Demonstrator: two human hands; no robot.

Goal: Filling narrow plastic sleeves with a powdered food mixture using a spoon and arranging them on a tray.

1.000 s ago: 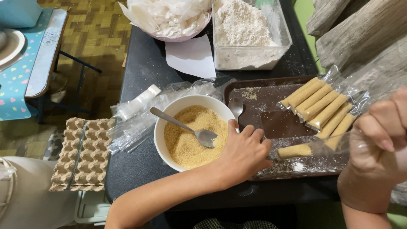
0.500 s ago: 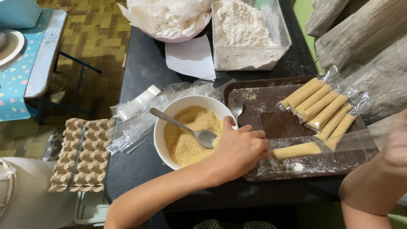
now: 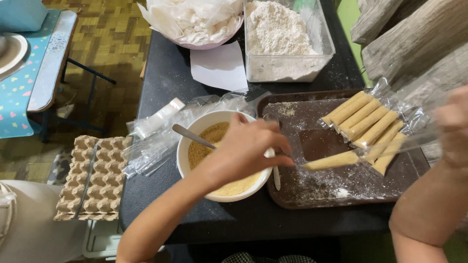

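My left hand point(image 3: 248, 146) hovers over a white bowl point(image 3: 183, 156) of golden crumbs, fingers curled down, fingertips just short of the near end of a crumb-coated roll point(image 3: 331, 160). The roll lies across a dark brown tray point(image 3: 317, 192), partly inside a clear plastic sleeve point(image 3: 404, 141). At the right edge my right hand point(image 3: 451, 129), blurred, grips the sleeve's far end. A metal spoon point(image 3: 192, 136) rests in the bowl, its head hidden under my left hand. Several wrapped rolls point(image 3: 365, 122) lie side by side at the tray's back right.
A clear tub of flour point(image 3: 282, 34) and a bowl of white wrappers point(image 3: 195, 22) stand at the back of the black table point(image 3: 165, 78). Loose plastic sleeves point(image 3: 161, 131) and an egg carton point(image 3: 92, 178) lie to the left. A second spoon point(image 3: 276, 179) rests on the tray.
My left hand has drawn back up and left over the bowl, covering the spoon's head. My right hand has risen toward the right edge with the sleeve; the roll shifted slightly.
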